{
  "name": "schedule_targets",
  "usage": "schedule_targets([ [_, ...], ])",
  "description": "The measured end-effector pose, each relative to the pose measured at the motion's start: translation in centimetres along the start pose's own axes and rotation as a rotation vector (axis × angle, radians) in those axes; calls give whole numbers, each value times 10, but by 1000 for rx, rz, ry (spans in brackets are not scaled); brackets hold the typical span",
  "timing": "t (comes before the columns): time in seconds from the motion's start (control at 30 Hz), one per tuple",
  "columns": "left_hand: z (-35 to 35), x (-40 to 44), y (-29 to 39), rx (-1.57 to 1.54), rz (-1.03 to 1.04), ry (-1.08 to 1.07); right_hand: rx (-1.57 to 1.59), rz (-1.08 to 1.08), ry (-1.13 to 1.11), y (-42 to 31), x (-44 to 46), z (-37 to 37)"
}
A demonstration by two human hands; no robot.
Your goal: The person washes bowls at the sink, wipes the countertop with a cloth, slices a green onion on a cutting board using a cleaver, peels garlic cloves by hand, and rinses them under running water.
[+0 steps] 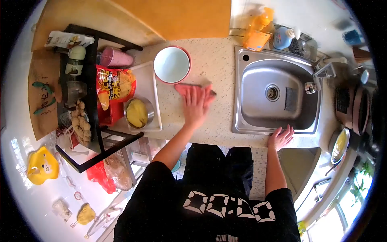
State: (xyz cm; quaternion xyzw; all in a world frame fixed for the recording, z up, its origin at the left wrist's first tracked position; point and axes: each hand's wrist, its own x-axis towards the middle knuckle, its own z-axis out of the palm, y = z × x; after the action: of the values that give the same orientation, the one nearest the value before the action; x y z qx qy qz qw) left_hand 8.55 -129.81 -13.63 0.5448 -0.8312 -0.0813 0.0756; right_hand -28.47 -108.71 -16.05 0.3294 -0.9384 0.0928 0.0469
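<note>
My left hand (195, 105) holds a folded pink cloth (182, 88) down against the speckled counter (215, 68), its fingers extended over the fabric and slightly blurred. Just above the cloth stands a round bowl (172, 64), pale inside with a pinkish-red rim. My right hand (281, 138) rests with fingers apart at the front edge of the stainless steel sink (238, 101) and holds nothing.
Left of the bowl, a white tray (156, 117) carries a metal bowl of yellow food (137, 113) and a red snack bag (117, 85). A black rack (92, 121) stands beside it. Behind the sink are an orange bottle (258, 30), a blue pump bottle (283, 38) and the faucet (323, 71).
</note>
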Motion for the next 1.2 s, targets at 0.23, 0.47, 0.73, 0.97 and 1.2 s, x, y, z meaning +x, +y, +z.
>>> schedule_targets([
  [0.23, -18, -151, -45, -76, 46, -160, 32, 30, -6, 1, -1, 4],
  [0.47, -17, -169, -18, -179, 187, -271, 70, 74, -43, 3, -1, 2],
  [0.73, -2, -124, 105, -420, 390, -241, 254, 16, 81, 14, -5, 3],
  [0.97, 16, -116, 214, -564, 319, -164, 615, -341, -46, 28, -70, -52],
  [1.2, 52, -138, 294, -277, 421, -354, 662, -502, -284, 71, -88, -80],
])
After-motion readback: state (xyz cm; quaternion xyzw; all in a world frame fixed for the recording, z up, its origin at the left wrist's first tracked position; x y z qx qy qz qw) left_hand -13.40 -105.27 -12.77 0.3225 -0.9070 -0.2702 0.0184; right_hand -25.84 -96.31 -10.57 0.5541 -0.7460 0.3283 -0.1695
